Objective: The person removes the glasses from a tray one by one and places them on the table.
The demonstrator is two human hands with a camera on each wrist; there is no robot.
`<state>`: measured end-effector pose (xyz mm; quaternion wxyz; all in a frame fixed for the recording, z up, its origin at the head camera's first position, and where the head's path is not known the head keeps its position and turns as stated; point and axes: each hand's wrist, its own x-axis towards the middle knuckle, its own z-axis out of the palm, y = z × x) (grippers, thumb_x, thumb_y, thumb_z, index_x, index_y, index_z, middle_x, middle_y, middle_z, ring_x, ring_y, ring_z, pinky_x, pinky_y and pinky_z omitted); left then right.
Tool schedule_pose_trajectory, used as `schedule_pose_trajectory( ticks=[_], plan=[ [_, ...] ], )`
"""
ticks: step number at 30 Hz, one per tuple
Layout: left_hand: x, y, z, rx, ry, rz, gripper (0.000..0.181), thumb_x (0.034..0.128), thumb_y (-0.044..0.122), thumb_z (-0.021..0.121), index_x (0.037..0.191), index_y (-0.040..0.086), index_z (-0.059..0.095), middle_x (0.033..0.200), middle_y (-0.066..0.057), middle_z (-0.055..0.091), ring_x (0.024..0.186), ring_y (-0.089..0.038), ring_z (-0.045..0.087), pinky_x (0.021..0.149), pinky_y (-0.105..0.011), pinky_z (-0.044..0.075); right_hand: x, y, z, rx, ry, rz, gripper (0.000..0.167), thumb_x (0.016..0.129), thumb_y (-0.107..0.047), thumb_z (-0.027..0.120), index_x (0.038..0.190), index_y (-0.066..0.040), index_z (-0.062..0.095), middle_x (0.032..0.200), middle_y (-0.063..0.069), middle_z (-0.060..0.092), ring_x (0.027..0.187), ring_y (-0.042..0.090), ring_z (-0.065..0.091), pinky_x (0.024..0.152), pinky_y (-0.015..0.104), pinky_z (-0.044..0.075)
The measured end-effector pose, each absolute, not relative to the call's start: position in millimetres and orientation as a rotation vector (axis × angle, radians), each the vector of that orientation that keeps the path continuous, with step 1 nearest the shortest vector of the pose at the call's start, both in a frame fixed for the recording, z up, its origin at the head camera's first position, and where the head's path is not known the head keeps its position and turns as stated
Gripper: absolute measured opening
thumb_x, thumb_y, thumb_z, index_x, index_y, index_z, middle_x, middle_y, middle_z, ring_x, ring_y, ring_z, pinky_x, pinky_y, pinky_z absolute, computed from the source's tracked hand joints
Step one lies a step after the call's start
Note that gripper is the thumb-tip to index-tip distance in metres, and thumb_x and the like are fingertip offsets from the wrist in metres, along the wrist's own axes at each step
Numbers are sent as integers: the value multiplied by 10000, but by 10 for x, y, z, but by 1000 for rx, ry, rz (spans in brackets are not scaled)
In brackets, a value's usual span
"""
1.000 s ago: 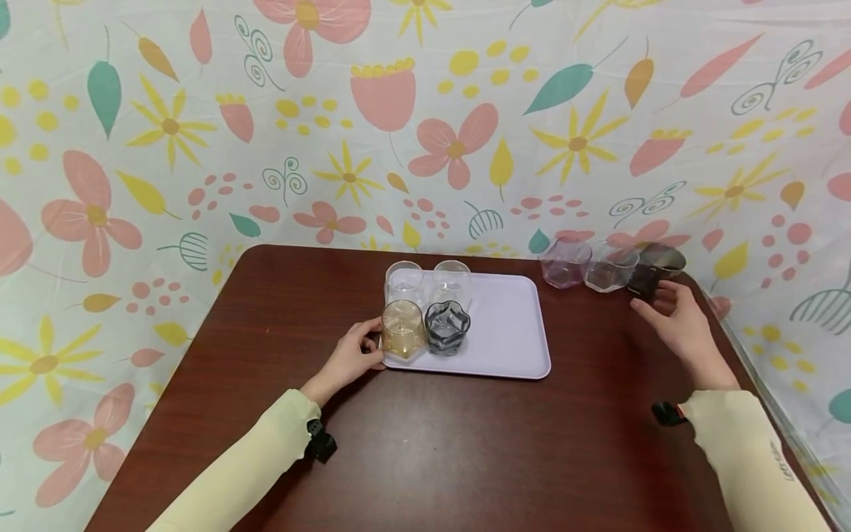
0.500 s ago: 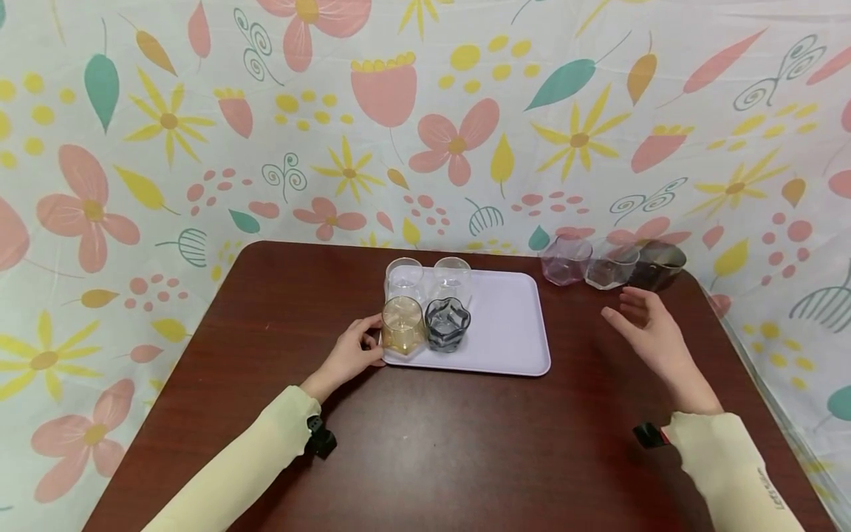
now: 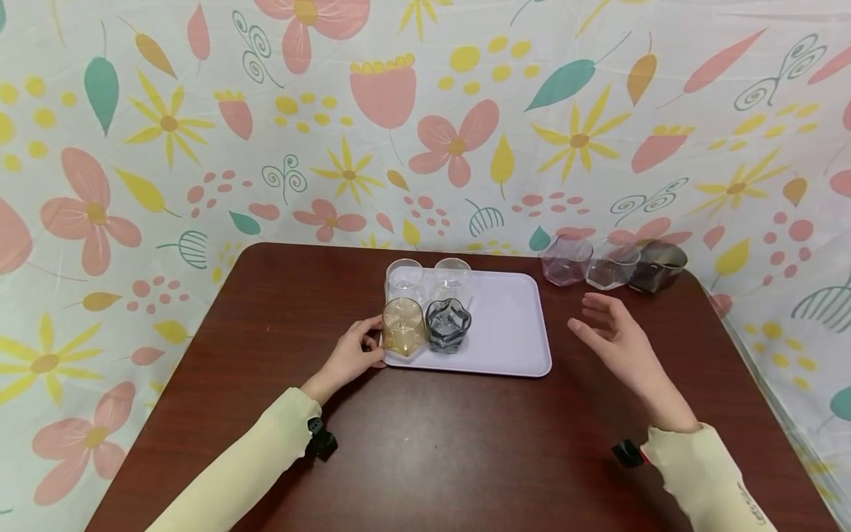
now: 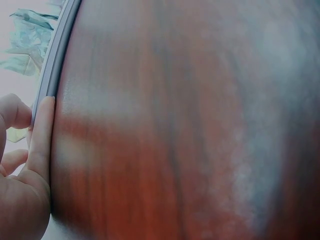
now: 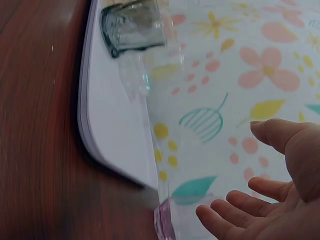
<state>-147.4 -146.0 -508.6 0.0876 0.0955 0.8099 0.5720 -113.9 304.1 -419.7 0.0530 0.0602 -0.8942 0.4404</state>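
Note:
My left hand (image 3: 351,350) grips the near-left corner of a pale lavender tray (image 3: 510,325). In the left wrist view, its thumb and fingers lie about the tray rim (image 4: 55,60). An amber glass (image 3: 402,326) stands on the tray close to those fingers, with a wavy-rimmed smoky grey glass (image 3: 448,325) to its right. Behind them are two clear glasses, one left (image 3: 405,279) and one right (image 3: 453,279). My right hand (image 3: 625,346) hovers right of the tray, fingers apart and holding nothing; the right wrist view shows its spread thumb and fingers (image 5: 240,212).
At the table's far right corner a pinkish-purple glass (image 3: 566,263), a clear glass (image 3: 612,267) and a dark glass (image 3: 658,269) stand in a row. Behind the brown table (image 3: 425,443) hangs a flower-patterned cloth (image 3: 465,74).
My right hand has drawn away from the dark glass, moving left and nearer toward the tray. The left hand, the tray and the glasses stay in place.

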Motion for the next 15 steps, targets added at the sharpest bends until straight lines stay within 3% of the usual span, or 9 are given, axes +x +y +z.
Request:
schedule_pose_trajectory(
  ticks=[15],
  plan=[
    [-1459, -1459, -5066, 274, 2391, 1728, 711, 801, -149, 582, 1499, -72, 470, 1339, -249, 499, 849, -208, 610, 674, -295, 679, -1126, 2499, -4198, 387, -2666, 1490, 571, 1001, -154, 700, 1490, -11, 443, 1481, 209, 516, 1323, 401, 542, 925, 52, 512]
  ],
)
